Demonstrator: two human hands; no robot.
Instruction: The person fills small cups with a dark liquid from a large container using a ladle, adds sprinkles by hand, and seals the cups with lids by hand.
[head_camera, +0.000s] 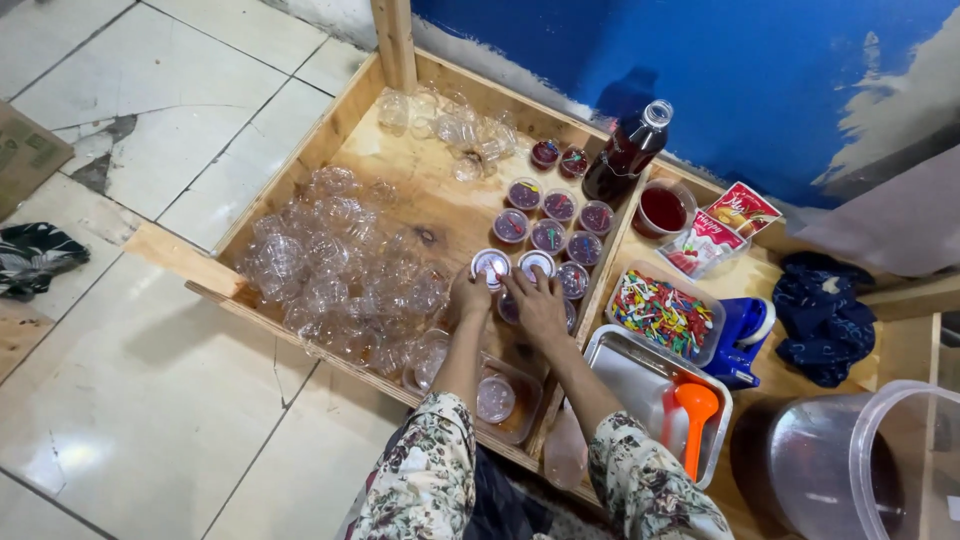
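Observation:
My left hand rests on a small lidded cup of dark red jelly in a shallow wooden tray. My right hand presses its fingers on the neighbouring lidded cup. Behind them stand several more small filled cups with coloured bits on top. A heap of empty clear plastic cups lies to the left of my hands, and another cluster of empty cups sits at the tray's far corner.
A bottle of dark red liquid and a red-filled tub stand at the back. A box of coloured sprinkles, a metal tray with an orange spoon, a blue tape dispenser, a large clear bucket.

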